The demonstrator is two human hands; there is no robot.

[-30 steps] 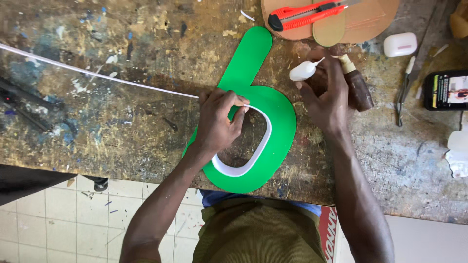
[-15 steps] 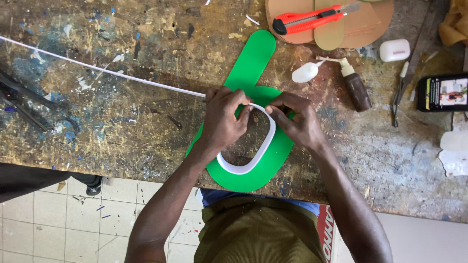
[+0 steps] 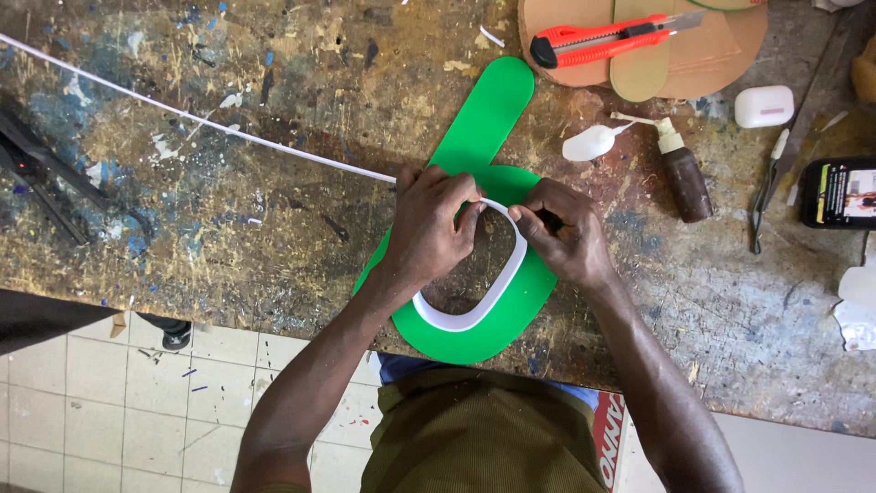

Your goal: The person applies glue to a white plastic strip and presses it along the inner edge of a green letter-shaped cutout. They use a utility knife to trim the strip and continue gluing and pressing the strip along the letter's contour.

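A flat green cut-out shaped like the figure six (image 3: 484,119) lies on the paint-stained workbench (image 3: 228,228). A thin white strip (image 3: 182,117) runs in from the far left and curves round the inner edge of the cut-out's loop (image 3: 497,283). My left hand (image 3: 429,224) pinches the strip at the top left of the loop. My right hand (image 3: 561,228) presses the strip against the loop's top right edge with thumb and fingers. The two hands almost touch above the hole.
A brown glue bottle with a white nozzle (image 3: 683,173) and its white cap (image 3: 589,143) lie right of the cut-out. A red utility knife (image 3: 611,41) rests on tan cut shapes (image 3: 721,55). A white case (image 3: 764,106), pliers (image 3: 766,192) and a phone (image 3: 839,192) lie far right.
My right hand left the glue bottle area, came to the loop's top right edge and now presses the white strip there. The left hand stayed on the strip.
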